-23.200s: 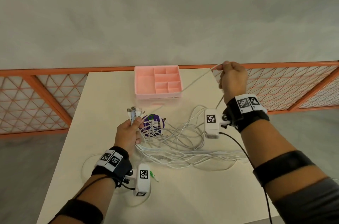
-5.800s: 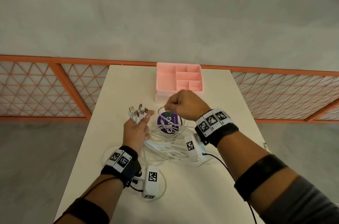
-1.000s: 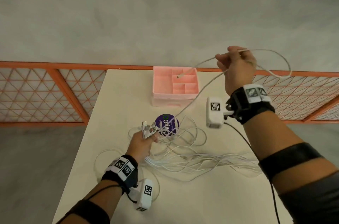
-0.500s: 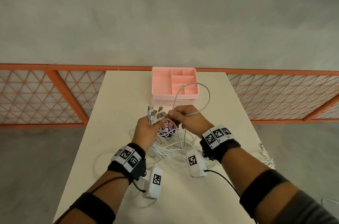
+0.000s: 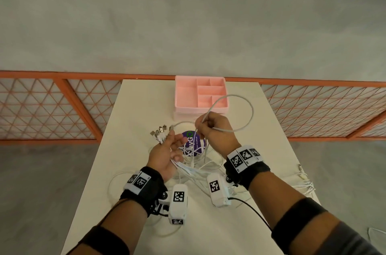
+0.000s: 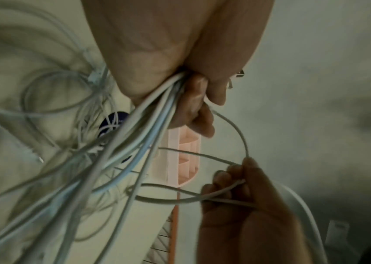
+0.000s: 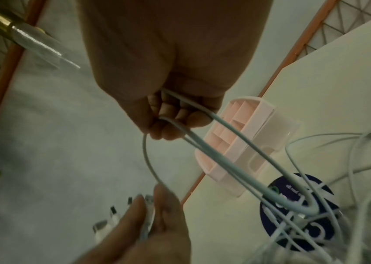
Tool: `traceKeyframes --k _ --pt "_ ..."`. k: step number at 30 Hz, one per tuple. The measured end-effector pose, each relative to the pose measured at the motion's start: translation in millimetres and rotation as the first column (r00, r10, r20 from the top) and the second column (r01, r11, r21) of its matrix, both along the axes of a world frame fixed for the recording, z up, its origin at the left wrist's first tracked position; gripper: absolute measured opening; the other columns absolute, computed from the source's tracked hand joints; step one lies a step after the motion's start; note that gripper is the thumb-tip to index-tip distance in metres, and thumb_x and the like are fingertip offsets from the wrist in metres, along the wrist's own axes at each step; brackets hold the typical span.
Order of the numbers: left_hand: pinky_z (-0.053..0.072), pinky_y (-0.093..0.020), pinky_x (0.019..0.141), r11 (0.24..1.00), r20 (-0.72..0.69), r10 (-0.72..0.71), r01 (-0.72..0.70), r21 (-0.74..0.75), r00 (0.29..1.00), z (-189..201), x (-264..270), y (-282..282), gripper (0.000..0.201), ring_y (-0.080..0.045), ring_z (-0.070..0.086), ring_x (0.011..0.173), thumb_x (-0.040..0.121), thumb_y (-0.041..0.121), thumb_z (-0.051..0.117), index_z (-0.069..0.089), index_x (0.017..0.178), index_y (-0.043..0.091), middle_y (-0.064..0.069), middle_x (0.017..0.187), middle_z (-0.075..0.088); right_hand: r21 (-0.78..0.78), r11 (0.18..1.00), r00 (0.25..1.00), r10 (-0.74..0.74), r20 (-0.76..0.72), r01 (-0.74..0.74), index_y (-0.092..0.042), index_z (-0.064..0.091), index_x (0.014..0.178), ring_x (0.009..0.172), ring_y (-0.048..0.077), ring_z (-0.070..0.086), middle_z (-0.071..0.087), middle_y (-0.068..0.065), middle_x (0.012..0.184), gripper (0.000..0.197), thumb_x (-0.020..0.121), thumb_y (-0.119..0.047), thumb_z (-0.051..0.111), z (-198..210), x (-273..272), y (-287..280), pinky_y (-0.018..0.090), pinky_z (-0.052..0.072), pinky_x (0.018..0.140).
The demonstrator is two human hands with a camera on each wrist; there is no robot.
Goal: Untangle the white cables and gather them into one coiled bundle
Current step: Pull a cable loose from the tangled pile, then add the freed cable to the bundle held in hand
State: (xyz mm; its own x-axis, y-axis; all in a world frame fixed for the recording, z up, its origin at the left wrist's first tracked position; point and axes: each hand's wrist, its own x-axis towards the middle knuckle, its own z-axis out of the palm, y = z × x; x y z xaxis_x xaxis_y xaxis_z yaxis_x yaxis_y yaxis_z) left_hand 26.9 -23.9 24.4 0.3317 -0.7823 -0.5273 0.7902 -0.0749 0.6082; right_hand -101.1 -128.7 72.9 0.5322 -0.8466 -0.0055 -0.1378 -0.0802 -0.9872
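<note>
My left hand (image 5: pixel 167 150) hovers over the table middle and pinches a bunch of white cables (image 6: pixel 146 125) just below their plug ends (image 5: pixel 158 131), which fan out up and to the left. The rest of the white cables (image 5: pixel 198 169) trail down in a loose tangle on the table. Just to the right, my right hand (image 5: pixel 213 127) grips one white cable, whose loop (image 5: pixel 248 108) arcs up over the pink tray's corner. That cable runs from the right hand (image 7: pixel 168 107) across to the left hand (image 7: pixel 157 223).
A pink compartment tray (image 5: pixel 188 96) stands at the table's far edge. A round purple disc (image 5: pixel 193 144) lies under the cables between my hands. More cable ends (image 5: pixel 305 181) hang at the table's right edge. An orange mesh fence (image 5: pixel 62 108) runs behind.
A second ago my right hand was raised far right, drawing a cable out. It came back to the left hand and now sits slightly right of it, holding a wider loop.
</note>
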Motion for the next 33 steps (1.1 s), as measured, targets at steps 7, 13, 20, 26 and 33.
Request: traceKeyframes --k 7,13,20,26,33 --pt "0.035 -0.019 0.038 0.995 -0.039 0.088 -0.089 -0.044 0.995 6.3 5.6 -8.5 0.027 -0.006 0.04 0.042 0.1 0.035 0.052 0.063 0.091 0.011 0.001 0.074 0.063 0.091 0.97 0.967 0.234 -0.103 -0.225 -0.005 0.064 0.079 0.051 0.014 0.054 0.063 0.01 0.062 0.01 0.086 0.003 0.067 -27.6 -1.9 26.4 0.024 0.046 0.051" --pt "0.048 -0.025 0.053 0.969 0.137 0.246 -0.244 -0.034 0.959 4.1 -6.1 -6.1 0.025 -0.013 0.059 0.058 0.101 0.027 0.054 0.068 0.101 0.006 0.002 0.058 0.053 0.166 0.952 0.956 0.276 -0.098 -0.258 0.008 0.062 0.087 0.052 0.018 0.055 0.062 0.015 0.062 0.006 0.088 0.004 0.066 -33.4 -9.0 21.6 0.023 0.047 0.052" --pt "0.035 -0.022 0.041 0.96 0.171 0.27 -0.252 -0.121 0.948 7.7 1.2 -2.7 0.023 -0.008 0.032 0.042 0.103 0.027 0.052 0.064 0.1 0.009 0.005 0.053 0.03 0.13 0.988 0.99 -0.062 -0.127 0.078 0.001 0.064 0.091 0.05 0.011 0.059 0.067 0.015 0.07 0.013 0.096 -0.011 0.061 -18.8 -41.9 -13.7 0.015 0.043 0.049" --pt "0.03 -0.02 0.039 0.966 0.246 0.242 -0.209 -0.152 0.939 8.7 1.4 -1.0 0.024 -0.007 0.03 0.04 0.103 0.03 0.051 0.064 0.1 0.01 0.006 0.05 0.032 0.374 0.72 0.791 -0.609 -0.063 0.585 -0.015 0.061 0.102 0.074 0.019 0.067 0.07 0.003 0.088 0.024 0.094 -0.037 0.062 -12.1 -114.0 -77.8 0.035 0.051 0.072" --pt "0.028 -0.02 0.038 0.973 0.278 0.216 -0.181 -0.144 0.936 9.7 -1.9 -5.3 0.025 -0.006 0.029 0.041 0.103 0.03 0.05 0.063 0.101 0.009 0.005 0.053 0.031 0.533 0.495 0.652 -0.743 -0.149 0.686 -0.007 0.054 0.124 0.096 0.023 0.069 0.062 0.006 0.112 0.059 0.089 -0.055 0.06 -42.4 -189.1 -108.2 0.036 0.053 0.066"
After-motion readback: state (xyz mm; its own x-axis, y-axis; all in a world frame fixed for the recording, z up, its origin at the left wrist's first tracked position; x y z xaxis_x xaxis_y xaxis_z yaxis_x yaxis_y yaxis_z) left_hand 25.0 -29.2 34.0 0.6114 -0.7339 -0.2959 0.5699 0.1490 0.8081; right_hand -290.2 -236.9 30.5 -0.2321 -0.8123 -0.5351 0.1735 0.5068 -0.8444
